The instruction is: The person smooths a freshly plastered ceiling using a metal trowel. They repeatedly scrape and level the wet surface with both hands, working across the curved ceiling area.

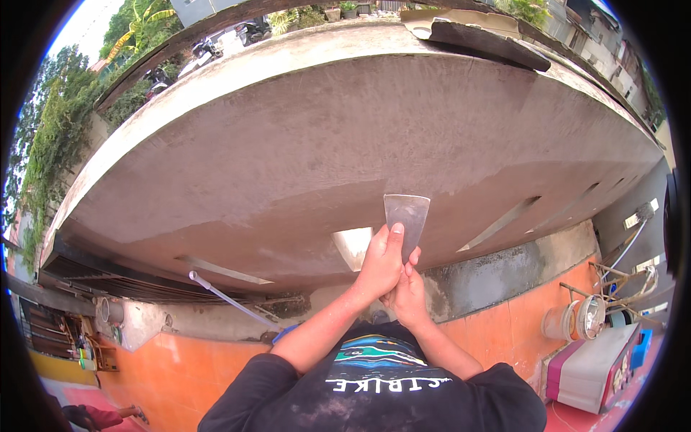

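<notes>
In front of my chest, both hands meet on a scraper with a wide grey metal blade (407, 214), its flared edge pointing up toward the wall. My left hand (384, 258) is closed on it, the thumb lying along the lower blade. Just below and to the right, my right hand (408, 294) closes around its lower end, where the handle is hidden by fingers. Beyond the blade rises a grey-brown plastered wall (309, 129), with damp-looking darker patches in its lower part. I cannot tell whether the blade touches the wall.
A pale pole (230, 296) leans at the left. Slanted slots and a bright opening (353, 246) pierce the wall. Right, buckets (592, 317) stand near a covered box (586, 371) on the orange floor (194, 363). Another person's leg (119, 415) shows lower left.
</notes>
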A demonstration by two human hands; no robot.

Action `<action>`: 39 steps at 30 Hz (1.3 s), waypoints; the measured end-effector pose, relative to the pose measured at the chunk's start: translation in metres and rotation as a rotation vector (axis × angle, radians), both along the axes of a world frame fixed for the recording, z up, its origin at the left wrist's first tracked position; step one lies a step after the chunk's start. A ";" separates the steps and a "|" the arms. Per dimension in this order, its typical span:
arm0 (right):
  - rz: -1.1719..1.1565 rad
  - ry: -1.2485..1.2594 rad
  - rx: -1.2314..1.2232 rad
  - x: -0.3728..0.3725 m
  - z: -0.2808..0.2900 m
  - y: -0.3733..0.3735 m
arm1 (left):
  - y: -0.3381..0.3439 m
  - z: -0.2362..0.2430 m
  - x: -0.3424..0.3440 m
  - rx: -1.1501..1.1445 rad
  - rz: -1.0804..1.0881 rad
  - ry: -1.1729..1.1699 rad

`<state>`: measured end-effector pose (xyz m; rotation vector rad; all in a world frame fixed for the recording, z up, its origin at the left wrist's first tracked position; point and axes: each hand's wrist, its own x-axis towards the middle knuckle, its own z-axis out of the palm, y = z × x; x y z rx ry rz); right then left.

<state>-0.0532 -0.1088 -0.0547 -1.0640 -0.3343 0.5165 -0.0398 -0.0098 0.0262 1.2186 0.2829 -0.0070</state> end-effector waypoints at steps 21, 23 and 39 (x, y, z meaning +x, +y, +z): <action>-0.002 -0.008 -0.019 0.000 0.014 -0.004 | -0.003 0.003 0.001 0.008 -0.008 -0.087; -0.022 0.031 -0.017 -0.003 0.007 -0.002 | -0.001 -0.003 -0.001 -0.008 0.008 -0.062; -0.052 -0.026 -0.035 0.002 0.031 -0.004 | -0.005 0.024 0.002 -0.025 -0.032 -0.079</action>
